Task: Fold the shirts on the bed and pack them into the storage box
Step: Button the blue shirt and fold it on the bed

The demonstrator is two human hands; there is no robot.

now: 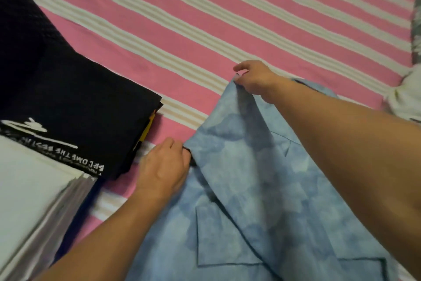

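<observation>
Right hand (pixel 255 79) pinching the far edge of the blue shirt (pixel 262 189), left hand (pixel 164 167) gripping its near-left edge, shirt spread below both grips, folded black shirts (pixel 75 107) just left of them, open striped bedsheet (pixel 227 19) beyond

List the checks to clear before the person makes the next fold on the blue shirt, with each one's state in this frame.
1. Right hand grips the blue shirt at its far corner: ok.
2. Left hand pinches the shirt's left edge: ok.
3. Striped bedsheet beyond the shirt is free for laying it out: ok.
4. Folded black shirt lies apart from the blue one: ok.
5. Shirt lies flat, without wrinkles: not ok.
6. Storage box within reach: cannot tell.
</observation>
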